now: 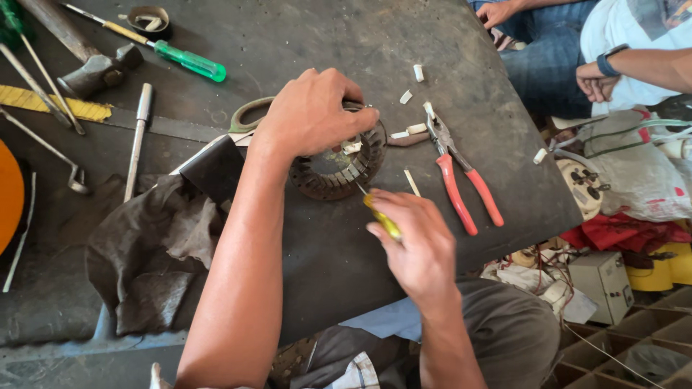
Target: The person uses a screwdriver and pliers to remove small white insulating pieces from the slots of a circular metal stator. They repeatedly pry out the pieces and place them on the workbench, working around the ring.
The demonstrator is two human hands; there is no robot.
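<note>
On dark table (324, 43), hands grip slotted metal ring (339, 169), yellow-handled tool (380, 220).

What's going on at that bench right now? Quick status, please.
Left hand clamped over the slotted metal ring. Right hand pokes a yellow-handled tool at its rim. Red-handled pliers and white scraps lie close beside.

Dark worn metal workbench (303, 43), cluttered floor at right, cardboard divider box (641, 346), daylight
</note>
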